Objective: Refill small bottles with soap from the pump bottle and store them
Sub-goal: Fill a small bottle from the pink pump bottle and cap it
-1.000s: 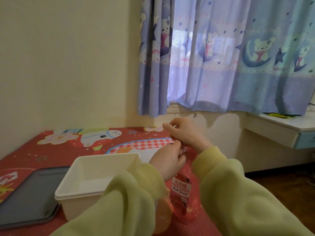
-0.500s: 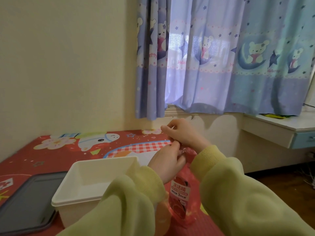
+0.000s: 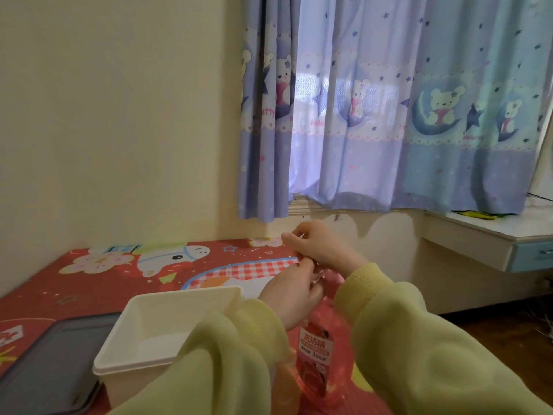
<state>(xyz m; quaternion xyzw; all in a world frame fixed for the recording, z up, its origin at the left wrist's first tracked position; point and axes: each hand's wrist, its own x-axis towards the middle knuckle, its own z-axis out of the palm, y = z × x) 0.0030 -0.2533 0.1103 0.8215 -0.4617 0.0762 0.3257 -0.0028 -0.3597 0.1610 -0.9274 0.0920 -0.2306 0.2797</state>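
Observation:
A clear pump bottle [image 3: 315, 359] of red soap with a pink label stands upright on the red cartoon mat, between my sleeves. My left hand [image 3: 291, 298] is curled around its upper part, just under the pump head. My right hand [image 3: 321, 248] is above it with fingers pinched at the pump top; a thin pale piece shows between its fingertips. Both hands hide the pump head. No small bottle can be made out.
An open white plastic box [image 3: 140, 359] sits left of the bottle, with a dark grey lid [image 3: 45, 366] lying flat beside it. The cream wall and a blue bear-print curtain [image 3: 389, 115] rise behind. A white shelf with a blue drawer [image 3: 490, 235] is at the right.
Both hands have stayed at the top of the pump bottle, with the fingers shifting only slightly. The view has tilted a little, so the mat appears lower.

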